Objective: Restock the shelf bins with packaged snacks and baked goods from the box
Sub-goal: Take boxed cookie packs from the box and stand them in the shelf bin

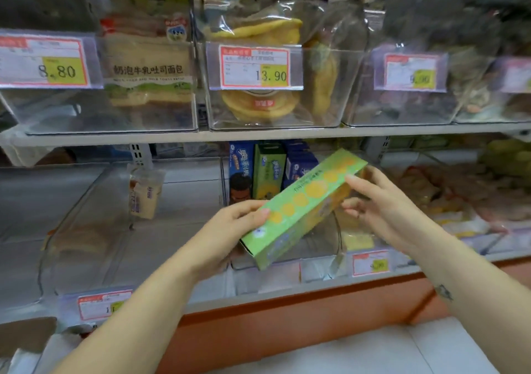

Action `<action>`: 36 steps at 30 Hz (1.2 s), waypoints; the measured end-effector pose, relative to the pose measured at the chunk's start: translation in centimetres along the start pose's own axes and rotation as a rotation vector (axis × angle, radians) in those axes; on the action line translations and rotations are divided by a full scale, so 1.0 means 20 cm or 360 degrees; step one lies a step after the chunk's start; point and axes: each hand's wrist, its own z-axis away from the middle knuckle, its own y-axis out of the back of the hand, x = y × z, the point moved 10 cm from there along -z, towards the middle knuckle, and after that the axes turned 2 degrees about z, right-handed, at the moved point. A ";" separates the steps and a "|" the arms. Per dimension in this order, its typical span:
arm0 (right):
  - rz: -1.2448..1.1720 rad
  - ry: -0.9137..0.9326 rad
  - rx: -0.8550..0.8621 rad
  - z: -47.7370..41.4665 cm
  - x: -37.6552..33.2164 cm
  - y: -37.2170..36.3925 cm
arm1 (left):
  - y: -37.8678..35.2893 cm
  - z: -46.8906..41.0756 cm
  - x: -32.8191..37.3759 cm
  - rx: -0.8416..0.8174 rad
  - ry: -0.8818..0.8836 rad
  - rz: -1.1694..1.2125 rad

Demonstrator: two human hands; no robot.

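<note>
1. Head view: we see the left hand [238, 224] gripping the near end of the green box [304, 204], the right hand [382, 204] pinching its far end, tilted above the lower clear bin [339, 238]
2. We judge its far corner may knock over the upright boxes [268, 169] behind

Green box [304, 204]: printed card, smooth, faintly glossy. Bins [330, 109]: clear hard plastic, shiny, streaked with glare. Shelf [258, 135]: white painted metal, matt. Price tags [254, 67]: paper behind clear plastic sleeves. Bread bag [149, 66]: thin printed film, glossy. Pancake bag [258, 20]: crinkled clear film. Base [287, 325]: smooth orange panel. Floor [388, 350]: pale, smooth, slightly reflective.
</note>
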 end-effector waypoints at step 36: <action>0.1784 0.0170 0.0177 -0.17 0.20 0.03 | 0.10 -0.33 0.19 0.0481 -0.0469 -0.1152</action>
